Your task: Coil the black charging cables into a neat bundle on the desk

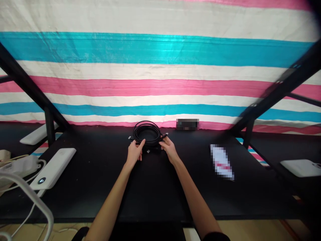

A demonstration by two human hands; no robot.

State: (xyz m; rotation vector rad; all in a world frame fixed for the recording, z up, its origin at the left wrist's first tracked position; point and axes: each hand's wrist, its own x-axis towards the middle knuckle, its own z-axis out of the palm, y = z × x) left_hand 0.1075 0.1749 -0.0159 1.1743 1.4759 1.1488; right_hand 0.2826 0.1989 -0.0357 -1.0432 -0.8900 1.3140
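A coil of black cable (147,132) lies on the black table (155,187) near its far edge, with small plugs sticking out at its sides. My left hand (134,151) grips the coil's near left side, thumb up against the loops. My right hand (169,148) holds the near right side, fingers closed around the cable by a plug end. Both arms reach straight forward across the table.
A white power bank (54,168) with a lit dot lies at the left, another white slab (36,134) behind it, white cables (22,167) at the far left. A blurred paper (222,161) lies right of centre. Black frame struts (27,87) rise at both sides. Striped tarp behind.
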